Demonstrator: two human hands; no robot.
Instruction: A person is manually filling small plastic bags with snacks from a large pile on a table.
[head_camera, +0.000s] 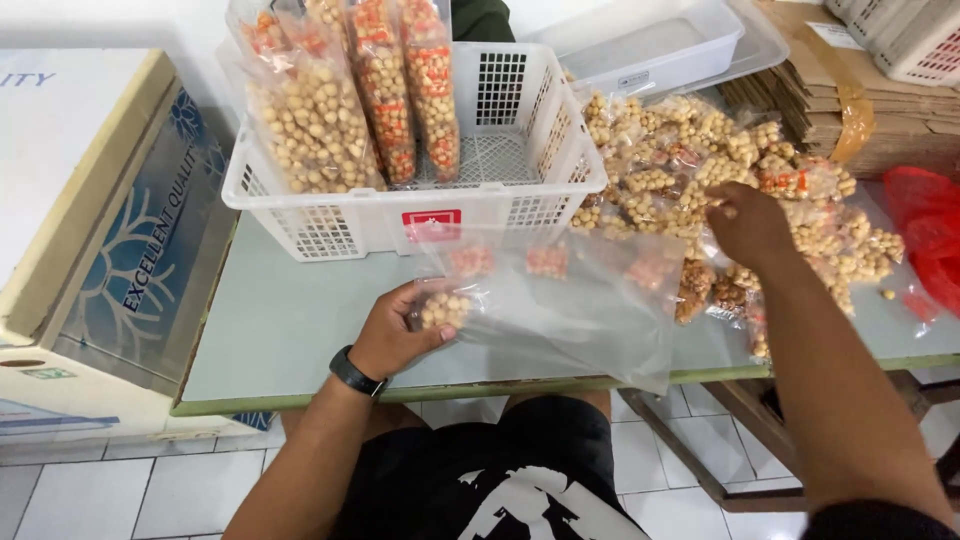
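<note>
Left hand (392, 335) pinches big clear bag (560, 305) flat on table (270, 320) | right hand (748, 225) closes on small packs in pile (720, 180) | risk, we judge: bag mouth sags shut, packs slip off table edge.

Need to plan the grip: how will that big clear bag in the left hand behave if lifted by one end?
The big clear bag probably flops: its thin film lies wrinkled and slack on the table. It looks light, holding only a few small snack packets. Those could slide toward the low end, as the left hand pinches only one corner.
</note>
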